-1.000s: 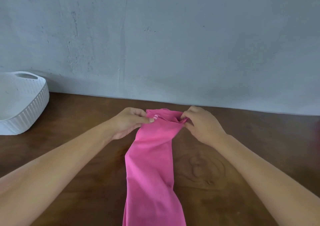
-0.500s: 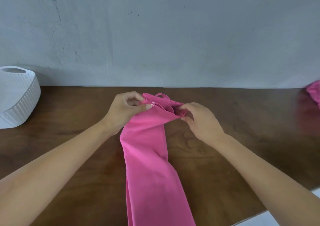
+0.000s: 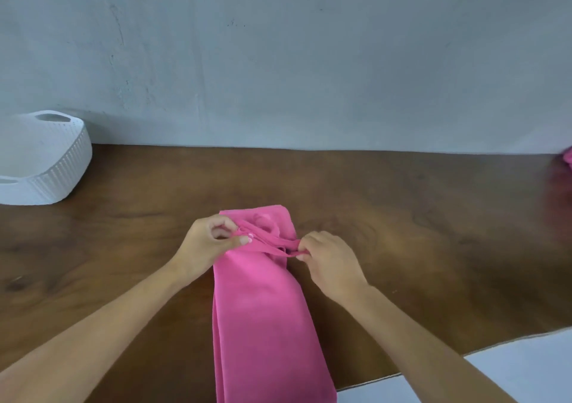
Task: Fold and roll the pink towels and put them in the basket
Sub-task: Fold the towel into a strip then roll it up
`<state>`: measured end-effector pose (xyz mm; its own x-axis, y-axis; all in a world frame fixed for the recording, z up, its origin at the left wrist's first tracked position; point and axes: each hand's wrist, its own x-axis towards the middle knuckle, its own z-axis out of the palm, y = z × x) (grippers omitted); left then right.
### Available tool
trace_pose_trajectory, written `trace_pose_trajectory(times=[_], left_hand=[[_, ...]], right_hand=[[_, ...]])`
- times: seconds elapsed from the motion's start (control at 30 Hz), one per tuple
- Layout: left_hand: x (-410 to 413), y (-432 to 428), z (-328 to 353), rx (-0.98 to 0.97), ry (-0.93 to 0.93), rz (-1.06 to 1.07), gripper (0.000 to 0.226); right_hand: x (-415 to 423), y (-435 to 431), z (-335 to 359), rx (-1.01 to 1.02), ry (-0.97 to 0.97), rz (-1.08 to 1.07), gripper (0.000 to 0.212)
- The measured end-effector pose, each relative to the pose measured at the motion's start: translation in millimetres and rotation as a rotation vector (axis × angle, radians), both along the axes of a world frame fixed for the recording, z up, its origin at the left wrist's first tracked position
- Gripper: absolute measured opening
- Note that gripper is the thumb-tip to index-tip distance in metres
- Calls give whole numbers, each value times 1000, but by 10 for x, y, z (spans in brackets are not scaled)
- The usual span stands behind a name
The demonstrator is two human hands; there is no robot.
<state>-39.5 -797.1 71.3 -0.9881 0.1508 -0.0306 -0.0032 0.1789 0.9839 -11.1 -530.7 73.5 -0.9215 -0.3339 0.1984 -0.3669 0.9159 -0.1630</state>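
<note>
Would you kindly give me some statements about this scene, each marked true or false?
The left hand and right hand both pinch the pink towel near its far end. True.
The white basket stands on the wooden table's left side. True.
The pink towel lies in the white basket. False: it lies on the table, apart.
The pink towel is spread out square. False: it is folded into a long strip.
More pink cloth shows at the right edge. True.

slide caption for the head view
Left hand and right hand pinch the pink towel near its far end on the table, basket nearby.
</note>
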Motion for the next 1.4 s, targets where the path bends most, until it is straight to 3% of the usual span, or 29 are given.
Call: trace_pose_trajectory(times=[0.27, 0.47, 0.67, 0.87, 0.93, 1.07, 1.4], left_hand=[[867, 368, -327, -113, -25, 64, 16], [1573, 784, -387, -146, -26, 140, 17], [2365, 1120, -362, -111, -77, 179, 18], [3012, 1349, -329, 40, -189, 229, 32], [3122, 1398, -219, 52, -161, 230, 29], [3133, 1443, 55, 91, -37, 272, 20], [3093, 1622, 309, 12, 201, 269, 22]], right_hand=[[641, 408, -446, -59, -17, 116, 14], [1232, 823, -575, -161, -39, 154, 11], [1908, 1222, -617, -90, 11, 201, 9], [2531, 1530, -554, -131, 59, 247, 32], [2663, 1593, -491, -163, 64, 253, 41], [2652, 1605, -88, -235, 132, 224, 21], [2630, 1696, 344, -320, 72, 119, 15]])
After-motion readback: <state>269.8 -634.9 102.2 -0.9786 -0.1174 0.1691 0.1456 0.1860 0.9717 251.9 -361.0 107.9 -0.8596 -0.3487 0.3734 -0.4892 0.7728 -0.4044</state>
